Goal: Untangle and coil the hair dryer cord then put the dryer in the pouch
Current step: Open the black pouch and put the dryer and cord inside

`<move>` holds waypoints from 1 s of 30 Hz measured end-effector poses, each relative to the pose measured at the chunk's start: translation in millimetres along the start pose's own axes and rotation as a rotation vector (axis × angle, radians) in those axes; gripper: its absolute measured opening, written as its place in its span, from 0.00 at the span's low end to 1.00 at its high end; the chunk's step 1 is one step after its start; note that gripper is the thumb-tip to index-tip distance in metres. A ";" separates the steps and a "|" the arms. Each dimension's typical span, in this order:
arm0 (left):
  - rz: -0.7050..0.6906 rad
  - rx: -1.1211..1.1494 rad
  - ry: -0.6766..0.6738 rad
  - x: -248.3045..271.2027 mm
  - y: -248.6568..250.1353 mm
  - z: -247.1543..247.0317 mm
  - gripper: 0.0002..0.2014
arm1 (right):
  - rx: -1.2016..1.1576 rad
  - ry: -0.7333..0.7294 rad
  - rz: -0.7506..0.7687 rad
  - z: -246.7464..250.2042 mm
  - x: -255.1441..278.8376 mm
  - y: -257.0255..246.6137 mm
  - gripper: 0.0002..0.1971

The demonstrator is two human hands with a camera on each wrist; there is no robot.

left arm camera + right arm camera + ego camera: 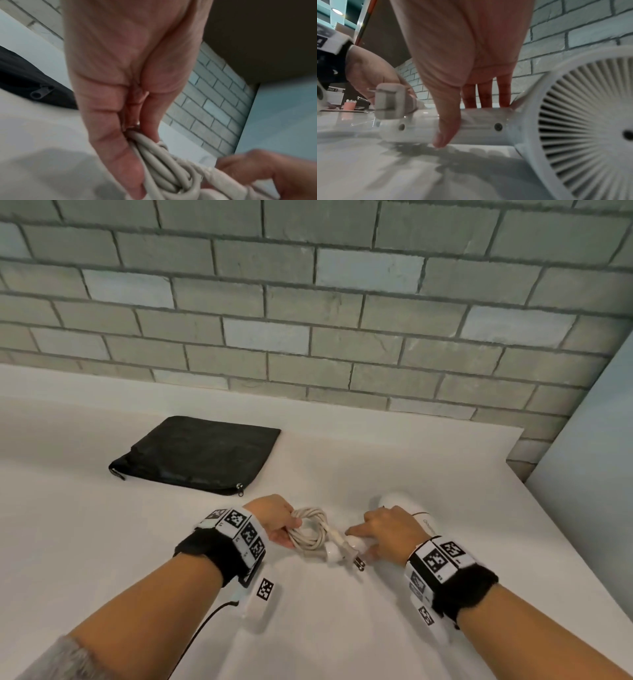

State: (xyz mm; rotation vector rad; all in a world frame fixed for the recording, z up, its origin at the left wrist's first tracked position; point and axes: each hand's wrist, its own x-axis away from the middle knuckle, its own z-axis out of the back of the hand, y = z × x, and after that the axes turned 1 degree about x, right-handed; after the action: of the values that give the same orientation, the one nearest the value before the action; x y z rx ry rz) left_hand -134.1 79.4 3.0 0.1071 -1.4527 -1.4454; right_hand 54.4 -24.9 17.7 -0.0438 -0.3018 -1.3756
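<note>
The white hair dryer lies on the counter, its rear grille close to the right wrist camera. My right hand holds its handle, thumb in front and fingers behind. The beige cord is gathered into a small coil just left of the handle, and my left hand pinches the bundle between thumb and fingers. The plug sticks out of the coil toward me, beside the handle's end. Behind the left hand lies the flat black pouch, its zipper pull showing.
The white counter ends at a grey brick wall behind and a pale panel at the right. Its right edge runs diagonally close to the dryer. A pink cup stands far off to the left.
</note>
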 end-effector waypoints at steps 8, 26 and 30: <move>-0.057 -0.579 0.232 -11.5 4.7 23.8 0.17 | -0.230 -0.078 -0.089 15.7 -2.9 -0.1 0.25; -0.192 -0.878 0.342 -35.3 -2.5 108.1 0.14 | -0.292 -0.065 -0.038 79.4 -34.8 -33.9 0.18; -0.536 -0.777 0.322 -15.9 13.3 79.1 0.11 | -0.357 0.060 -0.051 83.8 -49.5 -40.4 0.24</move>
State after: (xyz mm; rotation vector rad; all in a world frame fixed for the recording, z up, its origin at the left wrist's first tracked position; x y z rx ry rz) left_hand -173.1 147.8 24.9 0.2382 -0.5429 -2.2179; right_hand -8.4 31.7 80.6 -0.2918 -0.0041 -1.4648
